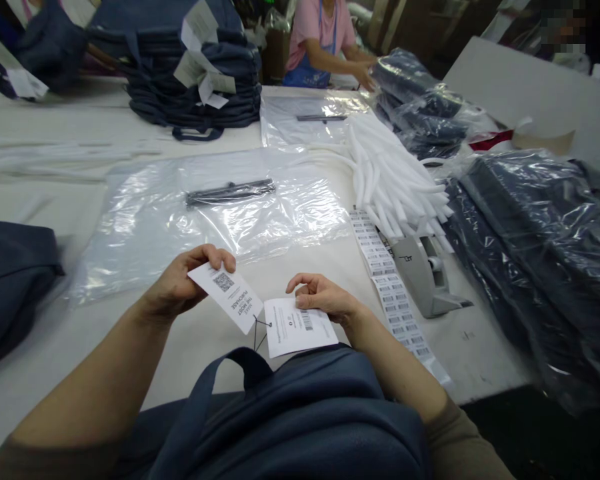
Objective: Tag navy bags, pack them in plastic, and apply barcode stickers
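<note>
A white hang tag (pixel 230 293) with a QR code is pinched between the thumb and fingers of my left hand (pixel 183 280). My right hand (pixel 323 297) grips the upper edge of a second white tag (pixel 293 333), which carries a barcode. A thin black cord (pixel 257 327) joins both tags and runs down toward a dark blue bag (pixel 290 413). The bag stands right in front of me, its top handle (pixel 220 373) looping up below the tags.
Clear plastic bags (pixel 155 200) lie ahead. White foam strips (pixel 390 173), a barcode sticker sheet (pixel 395 293) and a tape dispenser (pixel 427 280) are to the right, beside wrapped bags (pixel 545 247). Stacked blue bags (pixel 195 80) stand behind; a co-worker (pixel 320 40) handles wrapped ones.
</note>
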Demonstrator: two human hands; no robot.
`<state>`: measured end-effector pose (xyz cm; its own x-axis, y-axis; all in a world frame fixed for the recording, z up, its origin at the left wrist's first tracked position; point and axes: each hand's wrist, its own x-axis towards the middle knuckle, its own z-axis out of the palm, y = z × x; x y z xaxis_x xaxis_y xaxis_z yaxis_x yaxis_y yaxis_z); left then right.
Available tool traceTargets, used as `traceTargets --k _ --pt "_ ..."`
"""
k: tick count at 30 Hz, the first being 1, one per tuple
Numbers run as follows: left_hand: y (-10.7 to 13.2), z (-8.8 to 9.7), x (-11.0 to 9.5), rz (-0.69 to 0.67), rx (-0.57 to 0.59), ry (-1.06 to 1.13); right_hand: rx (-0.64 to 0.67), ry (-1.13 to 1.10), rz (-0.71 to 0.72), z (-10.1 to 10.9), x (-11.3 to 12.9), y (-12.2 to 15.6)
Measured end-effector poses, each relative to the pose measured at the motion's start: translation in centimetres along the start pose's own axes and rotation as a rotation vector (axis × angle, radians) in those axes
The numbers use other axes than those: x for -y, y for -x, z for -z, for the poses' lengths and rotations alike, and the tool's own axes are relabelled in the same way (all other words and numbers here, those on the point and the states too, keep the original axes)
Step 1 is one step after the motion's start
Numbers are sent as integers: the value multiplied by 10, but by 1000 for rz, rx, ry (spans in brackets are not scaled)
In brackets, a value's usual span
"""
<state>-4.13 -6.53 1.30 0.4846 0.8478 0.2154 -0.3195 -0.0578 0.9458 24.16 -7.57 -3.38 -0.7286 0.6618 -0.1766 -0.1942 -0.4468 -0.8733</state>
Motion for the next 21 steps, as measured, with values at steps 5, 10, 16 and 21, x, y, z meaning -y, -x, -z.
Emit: traceTargets --k 5,10,16,21 --pt "-1 -8 -4 168 -268 -350 -30 3 41 0 0 3" --pt "-1 -16 -14 306 -303 -335 -65 10 52 0 1 6" --pt "5 -7 -19 404 -101 -106 -138 30 -3 5 -2 2" --pt "1 -15 -21 370 -107 -237 -160 63 -36 4 -1 1"
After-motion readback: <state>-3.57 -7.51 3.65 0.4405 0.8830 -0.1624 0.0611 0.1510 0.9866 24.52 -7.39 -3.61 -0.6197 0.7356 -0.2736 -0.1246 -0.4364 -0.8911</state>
